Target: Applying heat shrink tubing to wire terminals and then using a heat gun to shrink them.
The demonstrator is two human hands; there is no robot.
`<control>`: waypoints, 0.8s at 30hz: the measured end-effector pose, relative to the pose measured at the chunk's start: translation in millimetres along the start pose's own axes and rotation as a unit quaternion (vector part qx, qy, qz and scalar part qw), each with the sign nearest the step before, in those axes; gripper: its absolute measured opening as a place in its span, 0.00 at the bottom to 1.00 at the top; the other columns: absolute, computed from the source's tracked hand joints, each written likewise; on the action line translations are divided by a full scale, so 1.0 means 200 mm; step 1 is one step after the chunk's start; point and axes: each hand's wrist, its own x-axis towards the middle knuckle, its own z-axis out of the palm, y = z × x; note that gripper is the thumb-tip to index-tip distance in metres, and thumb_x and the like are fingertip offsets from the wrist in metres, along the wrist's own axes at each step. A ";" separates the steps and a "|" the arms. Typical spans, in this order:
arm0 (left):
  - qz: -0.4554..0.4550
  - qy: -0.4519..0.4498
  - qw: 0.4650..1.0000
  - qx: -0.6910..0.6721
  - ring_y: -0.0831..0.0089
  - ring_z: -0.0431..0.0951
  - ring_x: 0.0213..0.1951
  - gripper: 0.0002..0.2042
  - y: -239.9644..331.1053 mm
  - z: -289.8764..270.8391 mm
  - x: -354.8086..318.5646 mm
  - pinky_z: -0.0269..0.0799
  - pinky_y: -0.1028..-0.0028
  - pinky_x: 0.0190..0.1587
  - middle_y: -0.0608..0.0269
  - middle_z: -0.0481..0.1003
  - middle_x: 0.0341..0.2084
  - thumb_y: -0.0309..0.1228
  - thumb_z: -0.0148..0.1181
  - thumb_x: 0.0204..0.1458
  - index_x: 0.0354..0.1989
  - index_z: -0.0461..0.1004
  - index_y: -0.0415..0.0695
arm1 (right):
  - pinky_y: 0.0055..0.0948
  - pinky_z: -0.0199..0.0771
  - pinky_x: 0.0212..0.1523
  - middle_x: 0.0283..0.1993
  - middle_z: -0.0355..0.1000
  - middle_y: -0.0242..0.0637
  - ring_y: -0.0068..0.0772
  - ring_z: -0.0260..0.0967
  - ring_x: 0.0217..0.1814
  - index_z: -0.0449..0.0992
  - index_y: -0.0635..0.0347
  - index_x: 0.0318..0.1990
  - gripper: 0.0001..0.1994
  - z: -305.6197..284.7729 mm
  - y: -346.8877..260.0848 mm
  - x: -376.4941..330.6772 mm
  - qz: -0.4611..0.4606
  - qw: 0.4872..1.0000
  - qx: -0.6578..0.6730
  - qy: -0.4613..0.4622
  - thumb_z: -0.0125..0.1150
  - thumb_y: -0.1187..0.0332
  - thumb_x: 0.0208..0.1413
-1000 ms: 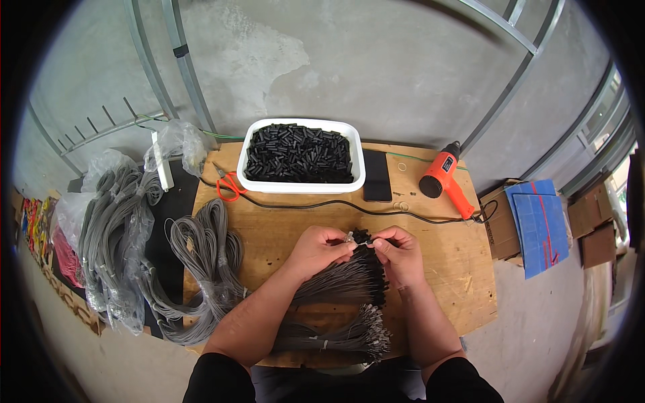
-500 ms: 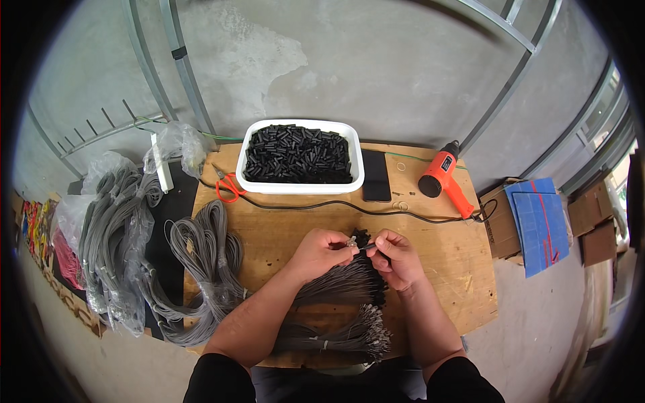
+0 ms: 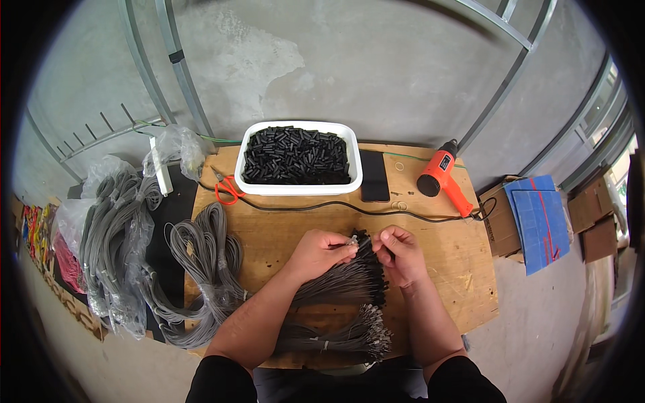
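Over the worktop (image 3: 457, 282), above grey wires (image 3: 339, 283), the left hand (image 3: 322, 255) pinches pale tips (image 3: 354, 240) between pressed-together fingers, apparently so they stick out; the right hand (image 3: 401, 255) curls its fingers nearby, any hold impossible to tell

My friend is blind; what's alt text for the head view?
A person's left hand pinches something small and pale above gray wires on a wooden table, the right hand close beside it. Behind are a white tub of black tubes and an orange heat gun.
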 end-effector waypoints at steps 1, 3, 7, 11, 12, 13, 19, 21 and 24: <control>0.020 0.011 0.998 0.060 0.81 0.76 0.27 0.10 -0.01 0.00 0.00 0.72 0.78 0.33 0.64 0.80 0.25 0.30 0.65 0.60 0.35 0.81 0.33 | 0.15 0.57 0.23 0.31 0.77 0.34 0.16 0.60 0.23 0.79 0.63 0.39 0.06 0.00 -0.01 0.01 -0.039 0.999 -0.017 0.029 0.63 0.69 0.65; 0.040 0.021 0.992 0.119 0.80 0.78 0.29 0.09 -0.01 0.00 0.00 0.73 0.77 0.34 0.62 0.81 0.26 0.30 0.66 0.60 0.37 0.81 0.34 | 0.15 0.56 0.24 0.31 0.76 0.32 0.15 0.60 0.24 0.80 0.65 0.39 0.05 0.00 -0.04 0.00 -0.045 0.998 -0.020 0.045 0.64 0.72 0.63; 0.118 0.010 0.964 0.237 0.69 0.81 0.33 0.09 0.01 0.00 0.01 0.75 0.72 0.36 0.57 0.82 0.31 0.31 0.67 0.59 0.40 0.83 0.38 | 0.15 0.58 0.25 0.32 0.76 0.30 0.14 0.62 0.25 0.81 0.66 0.44 0.06 0.02 -0.04 -0.02 -0.065 0.996 -0.058 0.020 0.65 0.76 0.61; 0.162 -0.028 0.957 0.238 0.64 0.81 0.33 0.09 0.01 0.01 0.01 0.75 0.69 0.37 0.56 0.81 0.31 0.31 0.68 0.57 0.42 0.84 0.40 | 0.15 0.61 0.27 0.32 0.76 0.30 0.13 0.64 0.27 0.82 0.66 0.45 0.07 0.02 -0.04 -0.04 -0.061 0.986 -0.156 -0.026 0.65 0.77 0.61; 0.161 -0.028 0.957 0.238 0.64 0.81 0.33 0.09 0.01 0.01 0.01 0.75 0.69 0.37 0.56 0.81 0.31 0.31 0.68 0.57 0.42 0.84 0.40 | 0.15 0.61 0.27 0.32 0.76 0.30 0.13 0.64 0.27 0.82 0.66 0.45 0.07 0.03 -0.05 -0.05 -0.061 0.986 -0.155 -0.026 0.65 0.77 0.61; 0.145 -0.035 0.962 0.229 0.63 0.81 0.34 0.09 0.02 0.02 0.00 0.75 0.69 0.38 0.56 0.81 0.31 0.31 0.69 0.56 0.42 0.84 0.40 | 0.15 0.62 0.28 0.32 0.76 0.29 0.12 0.64 0.28 0.82 0.66 0.45 0.06 0.06 -0.06 -0.06 -0.059 0.983 -0.170 -0.036 0.65 0.78 0.61; 0.096 -0.022 0.982 0.161 0.72 0.82 0.33 0.10 0.00 0.01 -0.01 0.76 0.74 0.37 0.59 0.83 0.31 0.29 0.69 0.56 0.42 0.83 0.37 | 0.15 0.64 0.29 0.32 0.76 0.28 0.12 0.65 0.28 0.81 0.66 0.43 0.05 0.04 -0.02 -0.05 -0.056 0.980 -0.190 -0.032 0.64 0.79 0.61; 0.053 0.005 0.992 0.113 0.76 0.81 0.32 0.10 0.00 0.01 0.00 0.76 0.76 0.36 0.60 0.83 0.31 0.28 0.69 0.56 0.41 0.83 0.35 | 0.16 0.63 0.29 0.32 0.76 0.28 0.12 0.65 0.28 0.81 0.66 0.42 0.04 0.04 -0.02 -0.04 -0.054 0.981 -0.185 -0.015 0.64 0.79 0.61; 0.034 0.028 0.994 0.102 0.83 0.79 0.30 0.08 0.01 0.02 0.00 0.75 0.79 0.34 0.64 0.83 0.29 0.26 0.68 0.57 0.40 0.82 0.34 | 0.15 0.61 0.27 0.30 0.75 0.28 0.12 0.63 0.26 0.81 0.67 0.40 0.03 0.03 -0.01 -0.03 -0.032 0.984 -0.176 -0.005 0.65 0.78 0.60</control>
